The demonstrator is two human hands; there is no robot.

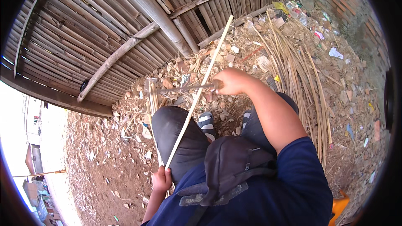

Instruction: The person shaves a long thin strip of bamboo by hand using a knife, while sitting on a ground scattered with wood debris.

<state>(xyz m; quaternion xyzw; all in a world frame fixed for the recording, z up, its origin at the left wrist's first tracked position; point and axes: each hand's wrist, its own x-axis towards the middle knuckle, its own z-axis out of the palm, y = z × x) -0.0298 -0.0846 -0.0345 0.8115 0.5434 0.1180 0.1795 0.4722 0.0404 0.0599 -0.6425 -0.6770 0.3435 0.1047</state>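
Observation:
My left hand [161, 179] grips the lower end of a long pale bamboo strip [197, 96], which slants up past my left knee. In my right hand [230, 81], closed at chest height ahead of me, is the handle of a long knife [184, 88]. Its dark blade points left and crosses the strip; motion blurs it, and I cannot tell whether they touch. More thin strips [153, 132] run beside my left leg, partly hidden by the knee and left hand.
A bundle of split bamboo strips [299, 75] lies on the ground to my right. A bamboo-slat wall [96, 29] stands ahead, a brick wall [356, 4] at the far right. Rubble and litter cover the ground [121, 163]. Something orange [339, 207] sits at my lower right.

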